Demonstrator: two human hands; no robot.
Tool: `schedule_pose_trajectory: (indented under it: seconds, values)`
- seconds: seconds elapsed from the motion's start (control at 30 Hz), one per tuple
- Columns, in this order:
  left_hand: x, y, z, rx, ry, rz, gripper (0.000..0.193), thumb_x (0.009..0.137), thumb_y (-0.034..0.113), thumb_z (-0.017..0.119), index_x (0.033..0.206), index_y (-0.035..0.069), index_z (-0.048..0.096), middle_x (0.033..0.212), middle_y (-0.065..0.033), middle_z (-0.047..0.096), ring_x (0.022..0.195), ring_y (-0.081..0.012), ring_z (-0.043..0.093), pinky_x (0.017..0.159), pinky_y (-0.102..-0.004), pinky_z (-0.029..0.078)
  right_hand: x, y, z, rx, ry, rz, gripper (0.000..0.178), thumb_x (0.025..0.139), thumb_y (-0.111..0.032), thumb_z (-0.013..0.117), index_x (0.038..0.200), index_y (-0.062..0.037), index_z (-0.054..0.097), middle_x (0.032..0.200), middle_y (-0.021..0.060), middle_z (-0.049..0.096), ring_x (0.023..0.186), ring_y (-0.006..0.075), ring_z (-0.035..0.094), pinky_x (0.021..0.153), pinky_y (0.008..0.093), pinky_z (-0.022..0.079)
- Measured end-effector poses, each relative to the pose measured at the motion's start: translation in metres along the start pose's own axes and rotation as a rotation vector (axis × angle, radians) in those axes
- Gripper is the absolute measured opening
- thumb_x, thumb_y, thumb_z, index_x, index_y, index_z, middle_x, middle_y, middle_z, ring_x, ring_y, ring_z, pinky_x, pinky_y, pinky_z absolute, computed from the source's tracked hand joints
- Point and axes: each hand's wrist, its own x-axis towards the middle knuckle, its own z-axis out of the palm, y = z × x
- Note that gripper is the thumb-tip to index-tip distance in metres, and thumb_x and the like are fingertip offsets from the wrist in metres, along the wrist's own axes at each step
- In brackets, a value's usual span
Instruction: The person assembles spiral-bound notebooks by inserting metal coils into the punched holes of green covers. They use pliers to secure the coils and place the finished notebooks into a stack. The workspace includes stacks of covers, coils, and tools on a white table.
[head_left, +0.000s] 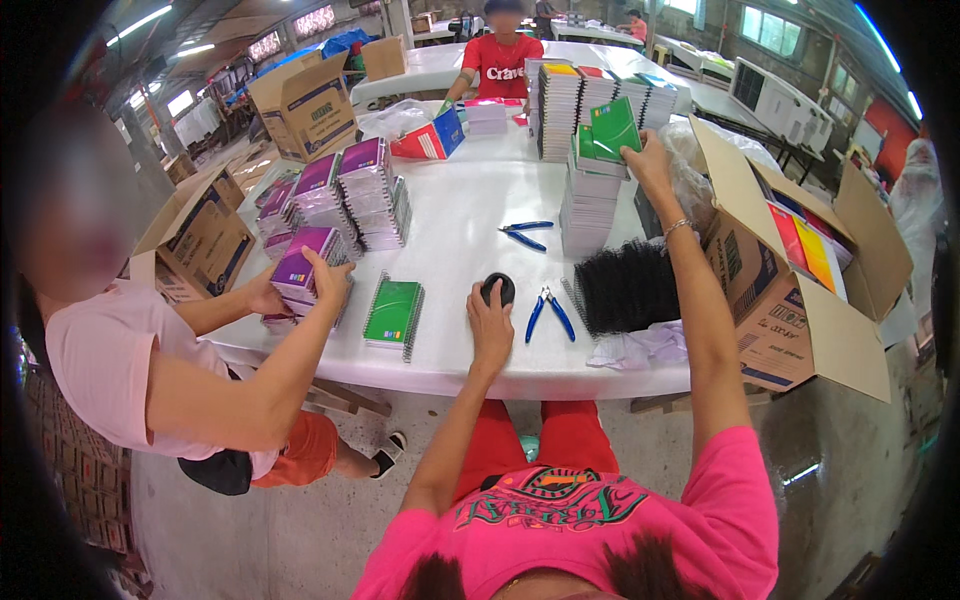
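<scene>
My right hand [650, 165] reaches far out and grips the edge of a green-covered notebook [613, 128] at the top of a tall stack of white paper blocks [588, 210]. Close to the table's front edge, my left hand [490, 325] has its fingers curled round a small black round object [498, 289], whose kind I cannot make out. Blue-handled cutting pliers [550, 316] lie just right of that hand, jaws pointing away. A second blue pair of pliers [527, 237] rests farther back. Left of my left hand lies a green spiral notebook [393, 312].
Black spiral coils [627, 288] and a white cloth [640, 347] lie at right, beside an open carton [765, 290]. A co-worker at left holds purple notebooks [305, 265] near purple stacks [372, 190]. Another person [500, 65] stands across the table. Tall notebook stacks [560, 110] stand behind.
</scene>
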Motion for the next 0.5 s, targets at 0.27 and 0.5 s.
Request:
schedule_pose_trajectory:
  seconds: [0.27, 0.5]
  values:
    - [0.047, 0.000, -0.019, -0.150, 0.279, -0.062, 0.052, 0.095, 0.020, 0.062, 0.142, 0.005, 0.044, 0.143, -0.0229, 0.036, 0.136, -0.0413, 0.031, 0.114, -0.0498, 0.025, -0.121, -0.096, 0.001, 0.159, -0.133, -0.196, 0.043, 0.083, -0.003, 0.067, 0.124, -0.0032, 0.057, 0.112, 0.0224, 0.066, 0.108, 0.0379, 0.064, 0.092, 0.0421, 0.048]
    - [-0.001, 0.045, -0.089, 0.075, 0.245, 0.243, 0.053, 0.091, 0.005, 0.057, 0.142, 0.007, 0.044, 0.137, -0.0168, 0.043, 0.133, -0.0345, 0.038, 0.116, -0.0538, 0.022, -0.254, -0.089, 0.053, 0.241, -0.574, -0.277, 0.040, 0.077, 0.003, 0.062, 0.116, -0.0057, 0.059, 0.101, 0.0157, 0.064, 0.097, 0.0380, 0.062, 0.082, 0.0468, 0.048]
